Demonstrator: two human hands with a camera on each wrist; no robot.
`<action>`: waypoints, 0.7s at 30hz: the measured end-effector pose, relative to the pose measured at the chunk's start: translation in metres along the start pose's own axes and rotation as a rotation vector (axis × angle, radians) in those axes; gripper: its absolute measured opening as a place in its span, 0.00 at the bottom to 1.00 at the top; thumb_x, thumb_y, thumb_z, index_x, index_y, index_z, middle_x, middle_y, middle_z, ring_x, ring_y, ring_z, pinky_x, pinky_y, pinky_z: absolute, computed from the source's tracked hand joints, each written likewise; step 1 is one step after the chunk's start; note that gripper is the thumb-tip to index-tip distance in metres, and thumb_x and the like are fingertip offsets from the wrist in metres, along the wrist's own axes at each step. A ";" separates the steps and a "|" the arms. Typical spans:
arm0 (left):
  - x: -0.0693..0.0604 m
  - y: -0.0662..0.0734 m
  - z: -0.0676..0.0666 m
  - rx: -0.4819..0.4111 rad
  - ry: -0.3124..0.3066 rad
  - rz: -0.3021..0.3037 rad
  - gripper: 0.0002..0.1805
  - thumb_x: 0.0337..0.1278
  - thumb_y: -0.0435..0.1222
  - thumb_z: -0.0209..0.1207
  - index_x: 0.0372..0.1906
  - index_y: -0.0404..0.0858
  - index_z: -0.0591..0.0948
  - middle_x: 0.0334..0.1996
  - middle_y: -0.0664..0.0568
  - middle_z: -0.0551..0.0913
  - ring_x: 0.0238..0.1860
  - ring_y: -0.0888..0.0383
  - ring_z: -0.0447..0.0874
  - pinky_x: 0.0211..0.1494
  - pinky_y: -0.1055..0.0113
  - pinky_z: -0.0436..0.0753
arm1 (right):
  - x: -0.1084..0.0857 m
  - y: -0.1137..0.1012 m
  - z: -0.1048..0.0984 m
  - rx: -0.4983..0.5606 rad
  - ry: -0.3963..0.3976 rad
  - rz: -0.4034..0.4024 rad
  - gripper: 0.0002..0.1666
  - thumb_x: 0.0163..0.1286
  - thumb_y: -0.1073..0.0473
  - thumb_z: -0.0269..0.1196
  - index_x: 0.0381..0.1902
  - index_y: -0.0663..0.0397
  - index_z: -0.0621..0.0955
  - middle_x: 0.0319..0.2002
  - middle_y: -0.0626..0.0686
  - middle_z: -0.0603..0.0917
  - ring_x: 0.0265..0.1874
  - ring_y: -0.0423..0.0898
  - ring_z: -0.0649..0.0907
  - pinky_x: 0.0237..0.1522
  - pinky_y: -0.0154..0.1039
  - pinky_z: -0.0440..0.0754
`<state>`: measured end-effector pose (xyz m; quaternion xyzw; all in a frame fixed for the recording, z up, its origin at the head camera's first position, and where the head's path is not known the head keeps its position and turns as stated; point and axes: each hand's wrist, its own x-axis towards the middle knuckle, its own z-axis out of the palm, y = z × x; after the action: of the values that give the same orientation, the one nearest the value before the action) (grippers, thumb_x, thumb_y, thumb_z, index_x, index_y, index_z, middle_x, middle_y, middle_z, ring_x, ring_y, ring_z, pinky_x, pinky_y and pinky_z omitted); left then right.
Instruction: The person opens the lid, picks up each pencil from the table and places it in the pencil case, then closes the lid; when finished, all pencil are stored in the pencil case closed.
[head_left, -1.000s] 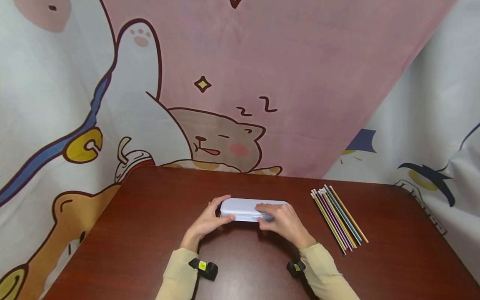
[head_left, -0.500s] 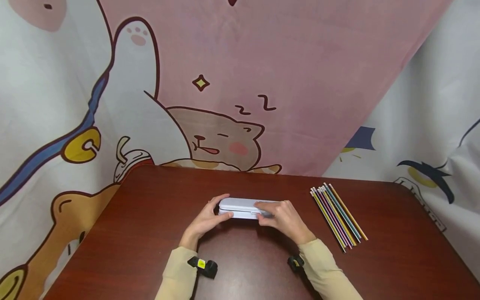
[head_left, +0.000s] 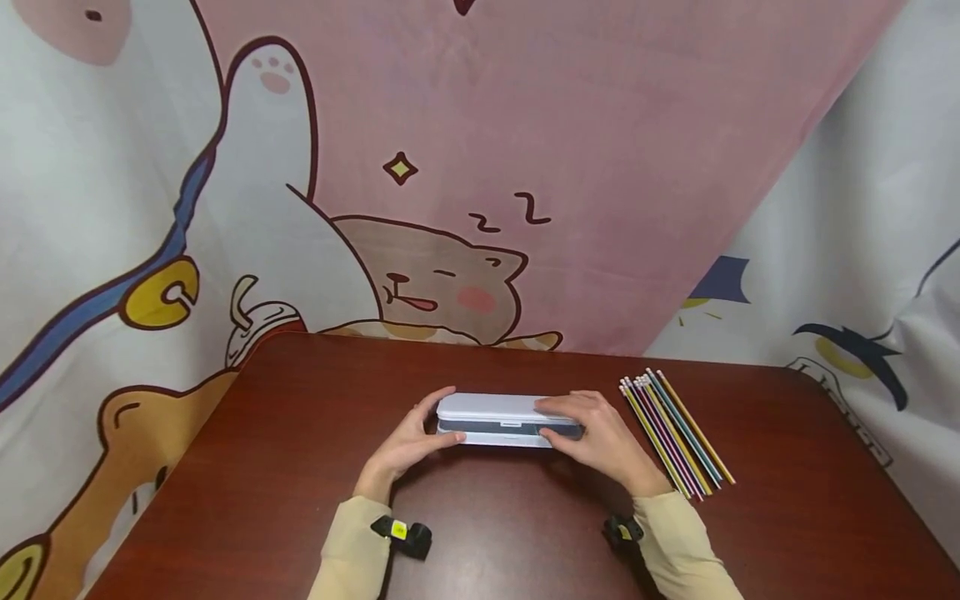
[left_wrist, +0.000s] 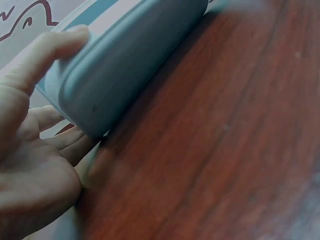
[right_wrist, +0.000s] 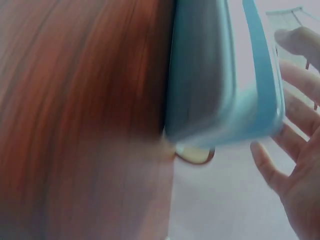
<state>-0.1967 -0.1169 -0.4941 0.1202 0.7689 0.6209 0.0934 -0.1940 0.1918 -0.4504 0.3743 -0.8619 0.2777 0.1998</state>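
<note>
A white, long pencil case [head_left: 487,406] lies at the middle of the table, a grey-blue band showing between its lid and base. My left hand [head_left: 405,442] grips its left end, thumb on the front and fingers behind. In the left wrist view, the thumb [left_wrist: 65,45] presses the case's side [left_wrist: 120,75]. My right hand [head_left: 600,437] is at the right end, index finger over the lid and thumb before the front. In the right wrist view, its fingers are fairly straight beside the case [right_wrist: 200,70], the thumb apart from it.
Several striped pencils [head_left: 671,433] with white ends lie in a loose bundle to the right of the case, near my right forearm. The brown wooden table [head_left: 262,467] ends at a printed cloth [head_left: 600,167] behind.
My right hand has shifted right along the case. The lid has risen a little from the base, widening the grey-blue band at the front. My left hand keeps its grip.
</note>
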 end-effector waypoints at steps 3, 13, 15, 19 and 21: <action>-0.001 0.001 -0.001 0.010 -0.011 -0.004 0.45 0.47 0.35 0.72 0.72 0.41 0.64 0.68 0.43 0.65 0.68 0.48 0.59 0.69 0.46 0.52 | -0.011 0.011 -0.008 0.010 0.033 0.026 0.25 0.49 0.60 0.76 0.48 0.54 0.85 0.45 0.48 0.86 0.43 0.47 0.83 0.48 0.50 0.73; 0.002 0.003 0.004 0.093 -0.018 0.032 0.51 0.39 0.27 0.74 0.73 0.39 0.61 0.70 0.42 0.61 0.70 0.44 0.56 0.68 0.42 0.51 | -0.029 0.027 -0.013 0.112 0.000 0.089 0.26 0.46 0.67 0.77 0.46 0.55 0.82 0.42 0.47 0.84 0.41 0.46 0.82 0.44 0.42 0.79; 0.003 0.003 0.004 0.107 -0.013 0.046 0.52 0.38 0.27 0.74 0.73 0.39 0.61 0.70 0.42 0.62 0.69 0.44 0.57 0.68 0.42 0.52 | -0.029 0.027 -0.013 0.115 0.008 0.089 0.25 0.46 0.67 0.77 0.44 0.54 0.82 0.41 0.46 0.84 0.40 0.46 0.82 0.44 0.40 0.78; 0.004 0.002 0.005 0.116 -0.008 0.071 0.54 0.35 0.25 0.74 0.73 0.39 0.60 0.69 0.40 0.62 0.68 0.43 0.58 0.68 0.43 0.52 | -0.027 0.029 -0.013 0.110 0.039 0.050 0.24 0.46 0.69 0.77 0.42 0.52 0.83 0.40 0.46 0.84 0.39 0.45 0.82 0.46 0.32 0.74; 0.004 0.000 0.005 0.117 -0.010 0.071 0.55 0.36 0.24 0.74 0.74 0.39 0.59 0.70 0.40 0.61 0.69 0.43 0.57 0.68 0.43 0.51 | -0.027 0.030 -0.013 0.106 0.057 0.037 0.23 0.47 0.69 0.76 0.42 0.53 0.83 0.40 0.47 0.84 0.39 0.45 0.82 0.47 0.31 0.72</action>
<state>-0.1988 -0.1114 -0.4949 0.1560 0.7987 0.5772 0.0678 -0.1974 0.2309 -0.4653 0.3606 -0.8467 0.3370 0.1990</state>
